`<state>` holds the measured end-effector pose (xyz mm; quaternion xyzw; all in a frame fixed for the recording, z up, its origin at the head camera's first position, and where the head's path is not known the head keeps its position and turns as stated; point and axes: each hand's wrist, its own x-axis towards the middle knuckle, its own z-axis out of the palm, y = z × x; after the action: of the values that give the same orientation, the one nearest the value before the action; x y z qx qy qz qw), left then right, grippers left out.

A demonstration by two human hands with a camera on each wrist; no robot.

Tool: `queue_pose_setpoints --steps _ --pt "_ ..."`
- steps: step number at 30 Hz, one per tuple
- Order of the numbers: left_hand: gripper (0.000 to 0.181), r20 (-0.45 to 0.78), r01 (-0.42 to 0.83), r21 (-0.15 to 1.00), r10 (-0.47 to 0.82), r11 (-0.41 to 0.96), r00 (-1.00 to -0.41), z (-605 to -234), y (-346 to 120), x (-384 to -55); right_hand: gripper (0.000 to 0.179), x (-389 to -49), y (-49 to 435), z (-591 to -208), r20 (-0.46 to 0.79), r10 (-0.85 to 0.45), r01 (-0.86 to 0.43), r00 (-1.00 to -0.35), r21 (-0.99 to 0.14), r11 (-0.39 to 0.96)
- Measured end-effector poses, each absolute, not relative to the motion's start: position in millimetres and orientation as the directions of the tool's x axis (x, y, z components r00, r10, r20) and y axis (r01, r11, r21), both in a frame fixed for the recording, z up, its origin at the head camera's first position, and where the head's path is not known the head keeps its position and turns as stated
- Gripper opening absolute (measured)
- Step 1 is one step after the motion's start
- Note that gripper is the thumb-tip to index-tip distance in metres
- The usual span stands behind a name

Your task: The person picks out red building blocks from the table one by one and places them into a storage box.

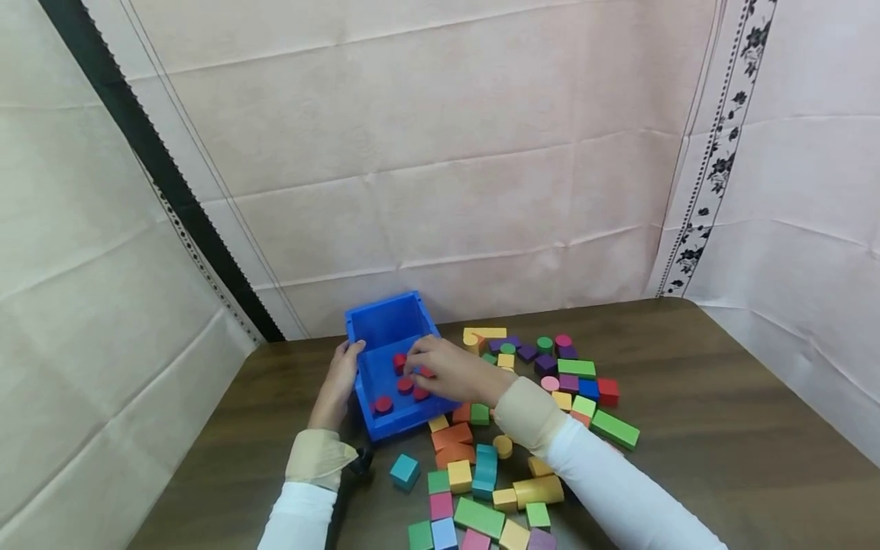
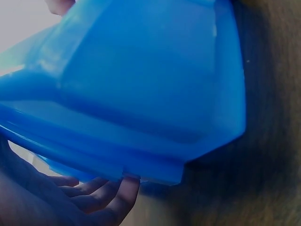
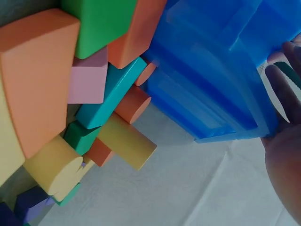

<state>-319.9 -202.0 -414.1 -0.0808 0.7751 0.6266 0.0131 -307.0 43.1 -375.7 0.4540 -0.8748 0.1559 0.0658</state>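
Note:
A blue plastic bin (image 1: pixel 385 351) stands tilted at the table's back left, with several small red cylinders (image 1: pixel 383 405) inside. My left hand (image 1: pixel 338 382) grips its left side; in the left wrist view the fingers (image 2: pixel 124 193) curl against the rim of the bin (image 2: pixel 141 94). Over the bin's right wall reaches my right hand (image 1: pixel 450 368), fingers bent above the red cylinders. A red piece shows between its thumb and fingers, but whether they pinch it is unclear. In the right wrist view, the bin wall (image 3: pixel 211 89) partly hides this hand (image 3: pixel 287 155).
Many coloured wooden blocks lie right of the bin and toward the front, among them a green block (image 1: pixel 615 429), a yellow cylinder (image 1: pixel 538 490) and a teal cube (image 1: pixel 405 472). White cloth (image 1: pixel 440 153) hangs behind the brown table (image 1: pixel 687 428).

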Motion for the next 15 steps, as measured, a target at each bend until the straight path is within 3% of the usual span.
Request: queue_pose_setpoints --steps 6,15 --pt "0.082 -0.102 -0.127 0.972 -0.131 0.199 -0.986 -405.8 -211.5 -319.3 0.02 -304.8 44.9 -369.6 0.3 -0.782 -0.837 -0.547 -0.164 0.523" --pt "0.082 -0.113 -0.127 0.97 -0.079 0.209 -0.99 -414.1 -200.9 -323.7 0.021 -289.6 65.5 -380.8 0.268 -0.737 -0.783 -0.621 -0.174 0.597"
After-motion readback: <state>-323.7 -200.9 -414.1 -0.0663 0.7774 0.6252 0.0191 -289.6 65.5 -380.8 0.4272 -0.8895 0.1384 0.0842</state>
